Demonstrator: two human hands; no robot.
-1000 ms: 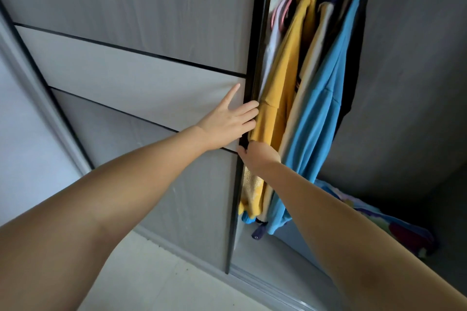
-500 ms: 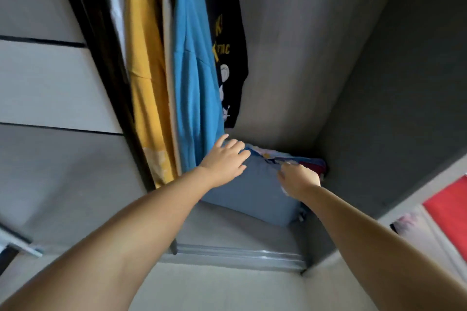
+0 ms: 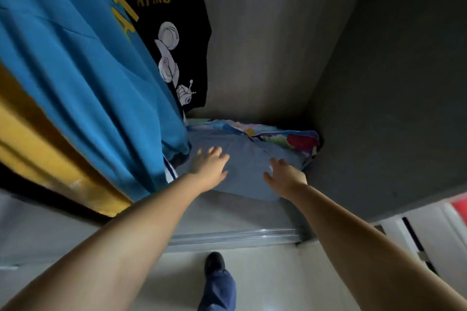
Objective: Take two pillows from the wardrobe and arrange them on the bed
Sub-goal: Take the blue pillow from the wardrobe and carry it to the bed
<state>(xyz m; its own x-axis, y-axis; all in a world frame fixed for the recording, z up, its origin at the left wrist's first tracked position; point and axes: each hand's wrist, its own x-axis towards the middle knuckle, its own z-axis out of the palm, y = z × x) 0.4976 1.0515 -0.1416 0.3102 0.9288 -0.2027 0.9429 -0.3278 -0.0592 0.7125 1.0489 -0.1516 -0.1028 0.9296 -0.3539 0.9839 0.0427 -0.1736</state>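
Note:
A blue pillow (image 3: 246,159) lies on the wardrobe floor, with a colourful patterned pillow (image 3: 288,137) behind it against the back wall. My left hand (image 3: 209,166) hovers over the blue pillow's left part, fingers spread, holding nothing. My right hand (image 3: 284,175) is over its right part, also spread and empty. Whether either palm touches the fabric I cannot tell. The blue pillow's left end is hidden under hanging clothes.
Hanging clothes fill the left: a blue garment (image 3: 83,63), a yellow one (image 3: 27,141) and a black printed shirt (image 3: 166,25). The wardrobe's dark side wall (image 3: 379,98) stands right. A door track (image 3: 235,236) runs along the floor. My foot (image 3: 214,264) is below.
The sliding door was pushed aside and the view dropped into the wardrobe. Both hands left the door edge and came down over the blue pillow, now closer and spread.

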